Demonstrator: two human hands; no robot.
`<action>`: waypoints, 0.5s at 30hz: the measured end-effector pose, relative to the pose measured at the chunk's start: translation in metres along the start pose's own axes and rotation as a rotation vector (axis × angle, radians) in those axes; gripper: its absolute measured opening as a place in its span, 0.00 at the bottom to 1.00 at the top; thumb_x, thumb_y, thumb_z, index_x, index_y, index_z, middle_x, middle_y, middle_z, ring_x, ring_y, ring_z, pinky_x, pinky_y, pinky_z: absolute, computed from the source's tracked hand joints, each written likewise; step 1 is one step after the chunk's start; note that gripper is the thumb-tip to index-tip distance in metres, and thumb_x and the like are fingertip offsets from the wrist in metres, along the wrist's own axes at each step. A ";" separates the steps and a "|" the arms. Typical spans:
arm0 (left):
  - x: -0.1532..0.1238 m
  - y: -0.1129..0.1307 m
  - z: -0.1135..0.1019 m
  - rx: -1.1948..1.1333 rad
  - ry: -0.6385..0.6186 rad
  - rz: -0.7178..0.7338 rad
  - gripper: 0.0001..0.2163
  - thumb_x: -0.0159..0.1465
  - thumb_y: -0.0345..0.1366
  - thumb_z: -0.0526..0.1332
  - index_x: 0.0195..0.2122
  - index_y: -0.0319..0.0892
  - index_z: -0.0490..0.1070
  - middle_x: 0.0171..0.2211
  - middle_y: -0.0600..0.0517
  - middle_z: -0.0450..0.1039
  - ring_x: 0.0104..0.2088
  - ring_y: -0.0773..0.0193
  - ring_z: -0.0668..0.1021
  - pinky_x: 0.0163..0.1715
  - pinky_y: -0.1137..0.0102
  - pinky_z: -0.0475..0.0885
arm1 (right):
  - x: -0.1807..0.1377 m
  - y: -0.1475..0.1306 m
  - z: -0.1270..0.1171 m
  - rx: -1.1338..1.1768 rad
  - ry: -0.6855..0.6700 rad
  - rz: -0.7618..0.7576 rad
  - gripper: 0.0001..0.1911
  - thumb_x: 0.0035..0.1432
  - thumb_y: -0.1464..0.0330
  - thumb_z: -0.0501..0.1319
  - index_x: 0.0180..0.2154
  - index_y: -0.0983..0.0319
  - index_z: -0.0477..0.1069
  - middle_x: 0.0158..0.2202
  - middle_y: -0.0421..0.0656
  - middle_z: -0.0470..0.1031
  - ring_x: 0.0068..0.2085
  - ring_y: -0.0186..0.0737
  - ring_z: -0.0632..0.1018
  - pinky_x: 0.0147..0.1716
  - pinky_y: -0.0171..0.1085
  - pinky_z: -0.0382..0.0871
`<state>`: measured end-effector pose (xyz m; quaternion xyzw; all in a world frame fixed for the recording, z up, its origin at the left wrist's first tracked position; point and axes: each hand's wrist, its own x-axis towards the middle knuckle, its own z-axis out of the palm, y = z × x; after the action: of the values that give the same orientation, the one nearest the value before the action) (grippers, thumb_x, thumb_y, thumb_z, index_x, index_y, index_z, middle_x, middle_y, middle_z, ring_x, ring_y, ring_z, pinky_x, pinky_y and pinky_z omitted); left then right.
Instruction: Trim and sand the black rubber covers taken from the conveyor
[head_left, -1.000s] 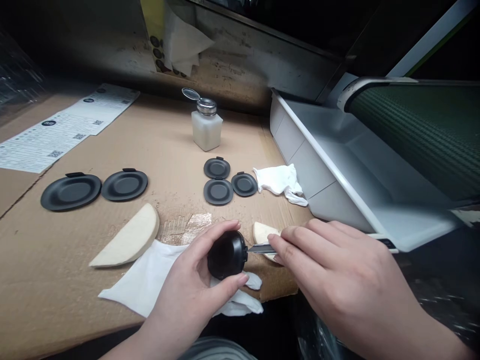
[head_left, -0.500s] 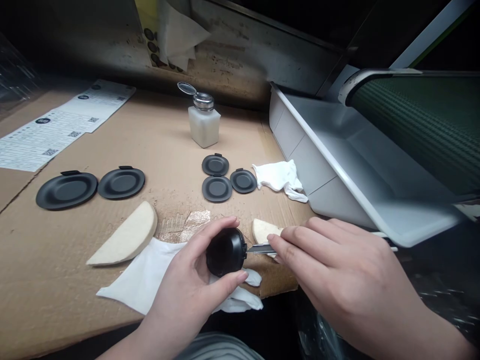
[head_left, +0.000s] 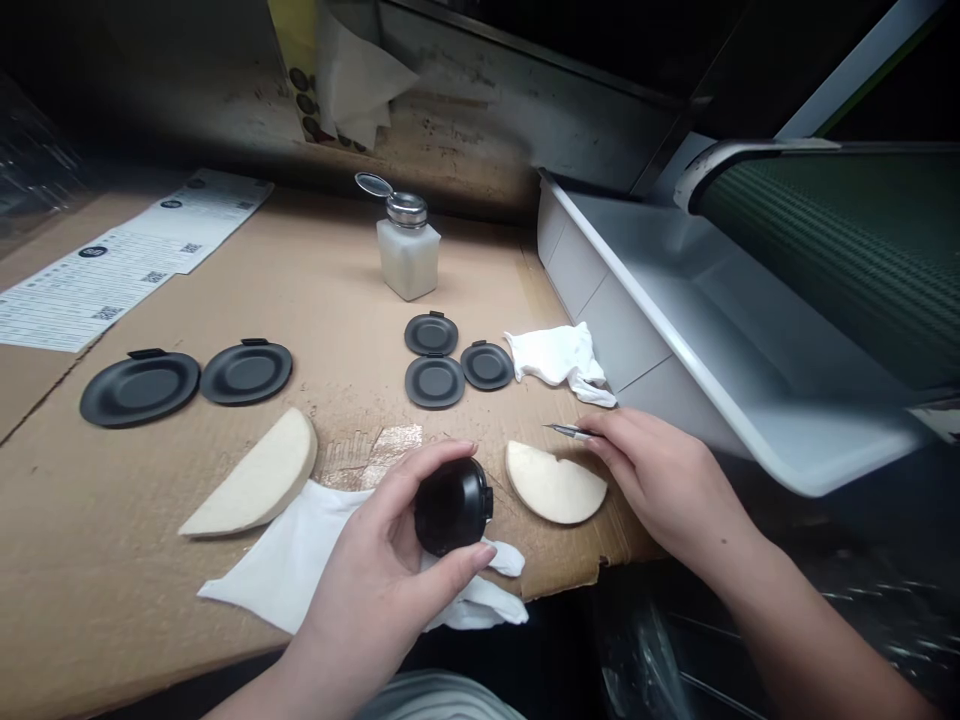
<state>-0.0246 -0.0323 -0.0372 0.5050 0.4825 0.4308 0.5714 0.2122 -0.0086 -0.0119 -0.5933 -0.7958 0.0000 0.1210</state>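
Black plastic cap (head_left: 450,507) sits in our left hand (head_left: 382,570), raised above a white cloth (head_left: 289,545) at the near edge of the counter (head_left: 330,290). Its small tab faces right, toward our right hand (head_left: 667,485), while its dark inner side is turned largely our way. From the right fingers, the cap lies to the left and nearer our body, with a clear gap between tab and blade. Our right hand has a craft knife (head_left: 572,432), its long axis running nearly level across our view, tip pointing left and passing beyond the cap rather than straight at it.

Our left fingers curve in a wide C, spread only as far as the cap's width, with index and thumb pressed to opposite sides of its rim. Our right fingers are pinched close together on the knife. Just below its tip rests a notched half-round sponge pad (head_left: 559,487); we cannot tell whether our right hand touches it.
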 end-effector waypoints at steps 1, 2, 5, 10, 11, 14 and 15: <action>0.000 0.001 0.000 -0.008 0.001 -0.003 0.21 0.51 0.34 0.67 0.47 0.52 0.67 0.51 0.55 0.67 0.55 0.62 0.66 0.55 0.71 0.60 | 0.001 0.006 0.006 -0.021 0.007 0.012 0.09 0.62 0.67 0.51 0.39 0.59 0.69 0.35 0.40 0.73 0.37 0.38 0.73 0.35 0.36 0.67; -0.001 0.001 0.000 -0.017 -0.002 -0.004 0.20 0.52 0.34 0.67 0.46 0.52 0.67 0.51 0.55 0.67 0.55 0.62 0.66 0.55 0.71 0.60 | 0.001 0.010 0.012 -0.041 0.018 0.023 0.10 0.61 0.67 0.51 0.39 0.59 0.69 0.36 0.41 0.73 0.38 0.39 0.73 0.35 0.37 0.68; -0.001 0.002 -0.002 -0.080 -0.041 0.009 0.17 0.55 0.35 0.64 0.46 0.52 0.68 0.52 0.55 0.67 0.57 0.62 0.64 0.56 0.73 0.58 | 0.003 0.006 0.019 -0.045 0.098 0.012 0.10 0.60 0.69 0.52 0.41 0.61 0.69 0.40 0.44 0.73 0.43 0.41 0.72 0.40 0.39 0.68; -0.002 0.004 -0.007 -0.257 -0.122 -0.024 0.13 0.60 0.41 0.58 0.47 0.52 0.69 0.51 0.53 0.69 0.53 0.60 0.68 0.53 0.69 0.62 | 0.007 -0.049 0.006 0.285 0.204 -0.273 0.12 0.58 0.70 0.56 0.45 0.63 0.68 0.42 0.45 0.72 0.44 0.37 0.72 0.43 0.34 0.67; -0.003 0.005 -0.007 -0.283 -0.126 -0.034 0.13 0.60 0.42 0.57 0.46 0.51 0.70 0.50 0.53 0.70 0.53 0.59 0.69 0.52 0.68 0.63 | 0.009 -0.062 0.002 0.335 0.222 -0.329 0.11 0.58 0.71 0.57 0.44 0.63 0.69 0.41 0.45 0.72 0.41 0.36 0.72 0.41 0.34 0.67; -0.004 0.006 -0.005 -0.415 -0.105 -0.062 0.13 0.61 0.45 0.55 0.44 0.48 0.72 0.44 0.51 0.72 0.49 0.59 0.71 0.48 0.67 0.68 | 0.021 -0.088 -0.004 0.388 0.279 -0.423 0.08 0.57 0.74 0.56 0.37 0.63 0.73 0.32 0.43 0.73 0.32 0.33 0.71 0.31 0.33 0.66; -0.005 0.005 -0.004 -0.493 -0.084 -0.072 0.15 0.62 0.47 0.52 0.44 0.47 0.72 0.43 0.50 0.72 0.46 0.58 0.73 0.45 0.66 0.70 | 0.027 -0.092 -0.005 0.393 0.289 -0.439 0.08 0.57 0.74 0.56 0.34 0.63 0.73 0.30 0.42 0.72 0.31 0.33 0.70 0.29 0.33 0.65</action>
<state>-0.0296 -0.0356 -0.0313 0.3502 0.3565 0.4934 0.7119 0.1194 -0.0109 0.0111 -0.3667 -0.8641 0.0430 0.3421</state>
